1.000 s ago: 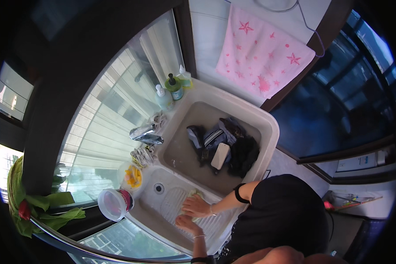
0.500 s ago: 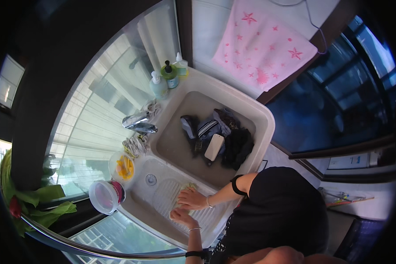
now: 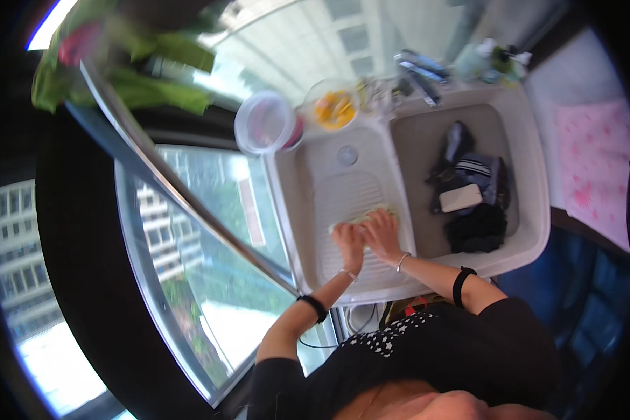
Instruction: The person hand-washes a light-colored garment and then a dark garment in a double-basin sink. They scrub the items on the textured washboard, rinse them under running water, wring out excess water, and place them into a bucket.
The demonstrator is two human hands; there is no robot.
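Observation:
Both of my hands bend down over the ribbed washboard [image 3: 343, 190] in the left basin. Under their fingers is a small pale, yellowish-green cloth [image 3: 360, 218], bunched and mostly hidden. My left hand [image 3: 348, 241] has its fingers curled on the cloth's near left end. Beside it, my right hand [image 3: 383, 234] grips the cloth with bent fingers. In the right basin lie dark wet clothes [image 3: 476, 231], with a striped blue-grey piece [image 3: 473, 166] among them. A pale rectangular block [image 3: 460, 198] with rounded corners rests on top.
Along the far rim stand a clear tub [image 3: 264, 122], a bowl of yellow pieces [image 3: 336, 109], crumpled cloths [image 3: 379, 96], a metal tap [image 3: 420, 73] and pump bottles [image 3: 493, 61]. A drain [image 3: 348, 155] sits beyond the washboard. A pink towel [image 3: 596, 164] hangs at right; a metal rail [image 3: 164, 178] crosses at left.
The whole view has swung round, bringing the sink upright and to the right. My hands stay together on the cloth over the washboard.

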